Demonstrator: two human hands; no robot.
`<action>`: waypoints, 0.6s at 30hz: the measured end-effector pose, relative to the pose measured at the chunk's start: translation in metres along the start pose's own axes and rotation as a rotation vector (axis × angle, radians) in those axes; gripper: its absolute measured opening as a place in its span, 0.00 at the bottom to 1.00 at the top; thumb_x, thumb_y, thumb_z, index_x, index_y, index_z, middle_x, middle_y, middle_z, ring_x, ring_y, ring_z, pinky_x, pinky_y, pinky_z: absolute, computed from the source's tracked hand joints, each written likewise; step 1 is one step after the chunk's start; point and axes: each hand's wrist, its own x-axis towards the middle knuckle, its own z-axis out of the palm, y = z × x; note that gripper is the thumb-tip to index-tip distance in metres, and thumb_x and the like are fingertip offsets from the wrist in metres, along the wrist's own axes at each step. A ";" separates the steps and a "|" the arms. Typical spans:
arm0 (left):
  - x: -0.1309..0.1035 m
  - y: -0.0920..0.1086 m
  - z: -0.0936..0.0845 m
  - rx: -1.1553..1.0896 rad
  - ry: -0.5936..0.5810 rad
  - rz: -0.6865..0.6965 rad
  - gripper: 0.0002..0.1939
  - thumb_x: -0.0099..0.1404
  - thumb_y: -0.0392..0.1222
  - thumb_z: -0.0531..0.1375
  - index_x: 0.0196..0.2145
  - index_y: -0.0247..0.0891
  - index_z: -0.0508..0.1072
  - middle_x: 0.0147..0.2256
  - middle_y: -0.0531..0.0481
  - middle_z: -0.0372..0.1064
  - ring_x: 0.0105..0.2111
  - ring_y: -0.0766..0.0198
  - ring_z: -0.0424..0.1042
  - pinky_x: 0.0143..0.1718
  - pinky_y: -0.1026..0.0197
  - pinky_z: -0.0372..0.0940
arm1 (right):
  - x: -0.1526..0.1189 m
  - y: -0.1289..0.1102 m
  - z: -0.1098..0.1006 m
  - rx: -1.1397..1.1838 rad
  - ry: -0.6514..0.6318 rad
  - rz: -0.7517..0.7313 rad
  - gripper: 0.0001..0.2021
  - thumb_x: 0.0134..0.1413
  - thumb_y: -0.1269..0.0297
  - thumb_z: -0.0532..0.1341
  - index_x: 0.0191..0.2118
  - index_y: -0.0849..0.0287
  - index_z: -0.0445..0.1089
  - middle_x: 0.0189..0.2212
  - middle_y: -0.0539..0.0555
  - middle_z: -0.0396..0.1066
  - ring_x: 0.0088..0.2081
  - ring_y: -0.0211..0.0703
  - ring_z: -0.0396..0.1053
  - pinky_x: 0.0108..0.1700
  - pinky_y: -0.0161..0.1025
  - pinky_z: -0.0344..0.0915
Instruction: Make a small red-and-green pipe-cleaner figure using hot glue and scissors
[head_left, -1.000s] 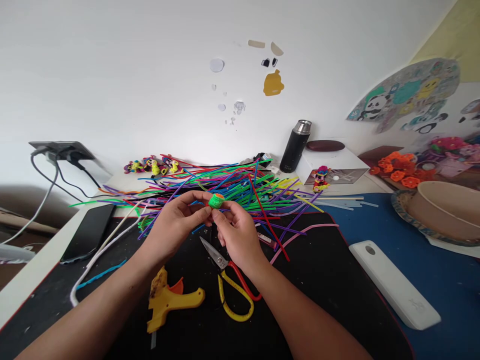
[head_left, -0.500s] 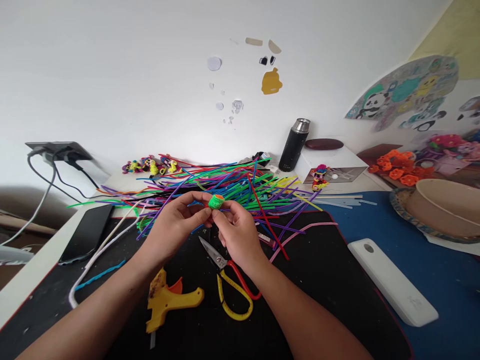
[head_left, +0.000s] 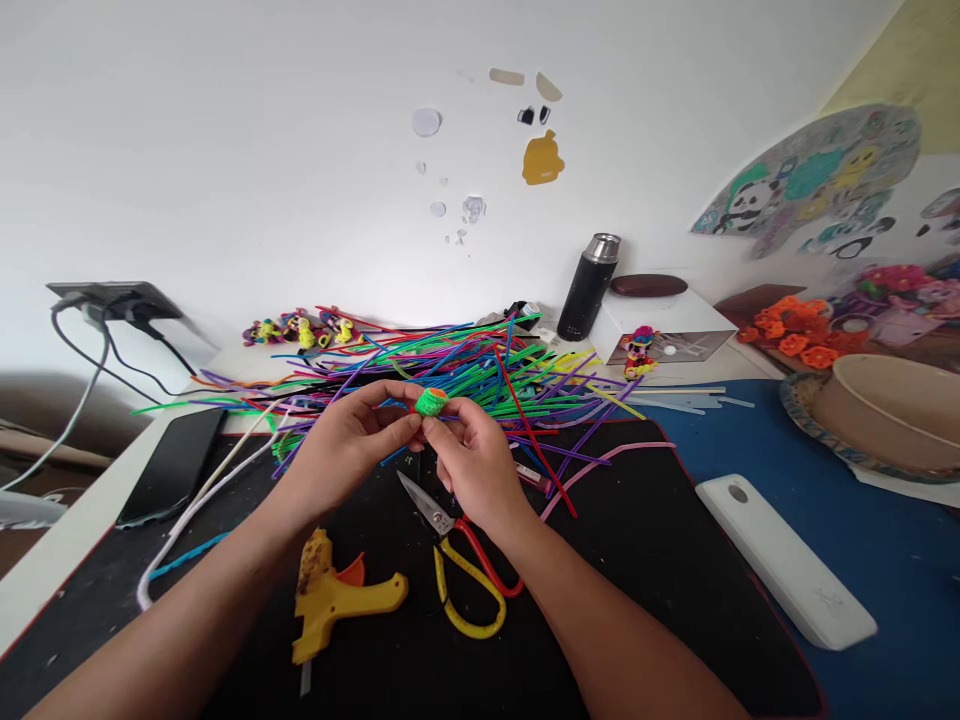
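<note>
Between my two hands is a small green pipe-cleaner coil (head_left: 430,403) with orange at its top. My left hand (head_left: 360,430) pinches its left side with thumb and fingers. From the right, my right hand (head_left: 474,455) grips it too, thumb at the lower edge. Just below my hands lie scissors (head_left: 450,535) with one red and one yellow handle, blades slightly apart. A yellow glue gun (head_left: 337,595) rests on the black mat (head_left: 420,675) beneath my left forearm. Behind my hands spreads a big heap of coloured pipe cleaners (head_left: 457,365).
At left are a black phone (head_left: 172,465) and a power strip (head_left: 112,300) with cables. A black thermos (head_left: 590,288), a white box (head_left: 682,320) and small pipe-cleaner figures (head_left: 300,330) stand along the wall. To the right lie a white power bank (head_left: 787,562) and a bowl (head_left: 892,415).
Both hands keep their grip on the green coil, which has tilted very slightly. My left forearm has shifted a little, covering more of the blue twisted pipe cleaner. The view has moved slightly.
</note>
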 end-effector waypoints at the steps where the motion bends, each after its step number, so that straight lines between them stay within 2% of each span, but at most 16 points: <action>1: 0.001 0.000 0.000 0.006 0.003 -0.001 0.23 0.61 0.55 0.78 0.46 0.38 0.81 0.41 0.46 0.81 0.35 0.57 0.79 0.40 0.56 0.76 | 0.000 0.001 0.000 -0.011 -0.007 -0.004 0.14 0.62 0.51 0.69 0.42 0.56 0.71 0.21 0.41 0.64 0.16 0.32 0.54 0.20 0.35 0.47; 12: 0.005 -0.005 -0.009 -0.024 -0.019 -0.011 0.22 0.60 0.52 0.78 0.46 0.38 0.82 0.37 0.49 0.80 0.34 0.61 0.78 0.39 0.60 0.75 | 0.001 0.005 -0.003 -0.081 -0.035 -0.025 0.15 0.66 0.49 0.67 0.45 0.56 0.74 0.21 0.41 0.64 0.17 0.33 0.54 0.21 0.35 0.46; 18: 0.006 -0.008 -0.014 -0.009 -0.054 -0.029 0.23 0.61 0.52 0.78 0.47 0.38 0.82 0.38 0.48 0.81 0.35 0.61 0.79 0.40 0.60 0.76 | 0.001 0.007 -0.003 -0.132 -0.042 -0.034 0.13 0.68 0.51 0.64 0.46 0.56 0.75 0.20 0.41 0.62 0.17 0.33 0.54 0.21 0.35 0.47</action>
